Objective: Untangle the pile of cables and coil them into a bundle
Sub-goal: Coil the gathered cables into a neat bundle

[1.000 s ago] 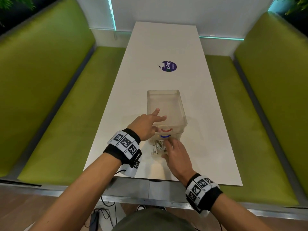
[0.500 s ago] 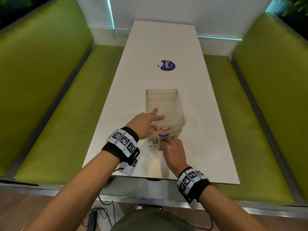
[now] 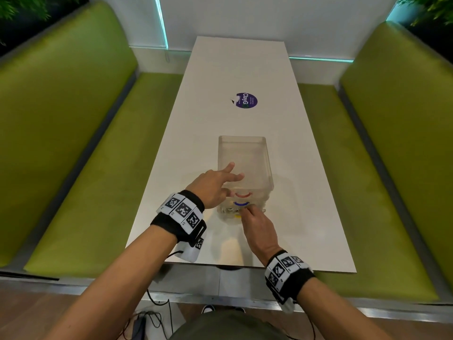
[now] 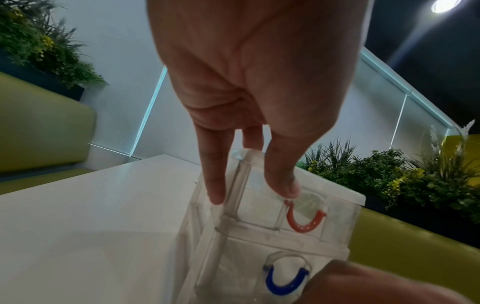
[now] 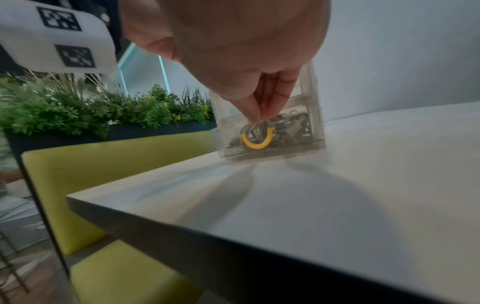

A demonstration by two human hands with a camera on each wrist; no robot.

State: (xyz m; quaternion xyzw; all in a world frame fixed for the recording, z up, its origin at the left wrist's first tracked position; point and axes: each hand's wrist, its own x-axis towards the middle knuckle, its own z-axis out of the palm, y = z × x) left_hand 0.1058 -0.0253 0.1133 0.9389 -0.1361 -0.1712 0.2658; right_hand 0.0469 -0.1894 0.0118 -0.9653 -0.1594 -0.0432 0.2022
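A clear plastic drawer box (image 3: 245,153) stands on the white table (image 3: 311,192). Its fronts carry a red handle (image 4: 305,223), a blue handle (image 4: 285,286) and, lowest, a yellow handle (image 5: 257,142). Grey cables (image 5: 288,127) lie tangled in the bottom drawer. My left hand (image 3: 230,180) rests on the box's top near corner with straight fingers. My right hand (image 5: 258,118) pinches the top of the yellow handle at the drawer front; the bottom drawer sticks out only slightly.
A purple round sticker (image 3: 246,100) lies further back on the table. Green benches (image 3: 85,180) run along both long sides. The table's near edge (image 3: 245,266) is just behind my wrists. Plants line the walls behind the benches.
The bottom drawer with the cables has slid back into the box, and my right hand has moved forward with it. My left hand has stayed on top of the box.
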